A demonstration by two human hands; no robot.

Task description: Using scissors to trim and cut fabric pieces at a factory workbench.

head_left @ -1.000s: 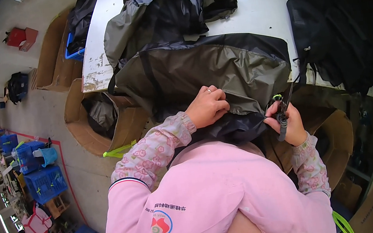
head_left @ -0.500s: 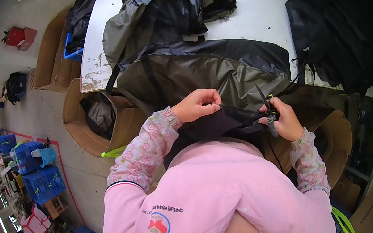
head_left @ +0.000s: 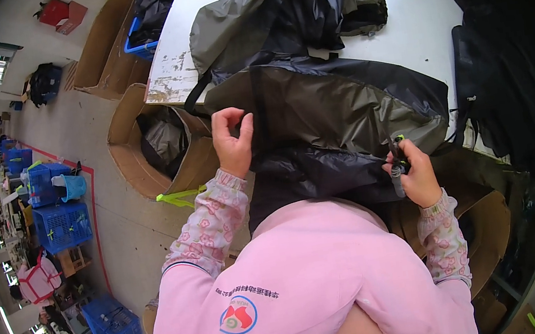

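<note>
My left hand is raised with thumb and forefinger apart, holding nothing, beside the left part of an olive-and-black shiny fabric piece. That piece hangs over the near edge of a white table, with a black strap running across it. In my right hand is a pair of small dark scissors with a grey wrapped handle, the blades pointing away from me. Part of their handle is hidden by my fingers. Black fabric lies bunched between my hands, against my front.
More olive and black fabric is heaped on the table. Dark pieces hang at the right. Left of the table stand an open cardboard box holding fabric and a blue crate. Another carton is by my right forearm.
My left hand has let go of the black fabric's edge and moved left and away from me. The right hand keeps the scissors. The whole view has shifted slightly.
</note>
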